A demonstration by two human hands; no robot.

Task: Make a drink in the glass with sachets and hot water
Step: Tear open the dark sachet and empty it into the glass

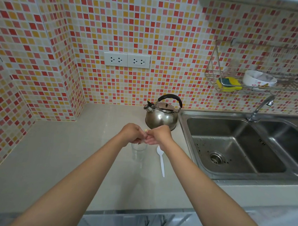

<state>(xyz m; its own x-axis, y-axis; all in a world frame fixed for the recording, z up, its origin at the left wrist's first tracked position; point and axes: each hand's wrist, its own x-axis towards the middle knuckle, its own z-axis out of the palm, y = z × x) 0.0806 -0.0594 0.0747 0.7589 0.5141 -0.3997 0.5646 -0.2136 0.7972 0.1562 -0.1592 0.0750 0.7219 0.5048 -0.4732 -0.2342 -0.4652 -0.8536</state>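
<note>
A clear empty glass (138, 152) stands upright on the beige counter (70, 151). Directly above its rim, my left hand (132, 133) and my right hand (159, 136) meet, both pinching a small pale sachet (146, 131) between their fingertips; most of the sachet is hidden by the fingers. A white plastic spoon (161, 161) lies on the counter just right of the glass. A steel kettle (162, 114) with a black handle stands behind the hands, near the wall.
A steel double sink (240, 148) with a tap (260, 108) borders the counter on the right. A wire rack (254, 80) on the tiled wall holds a yellow sponge and a white bowl. Two wall sockets (126, 60) sit above the counter.
</note>
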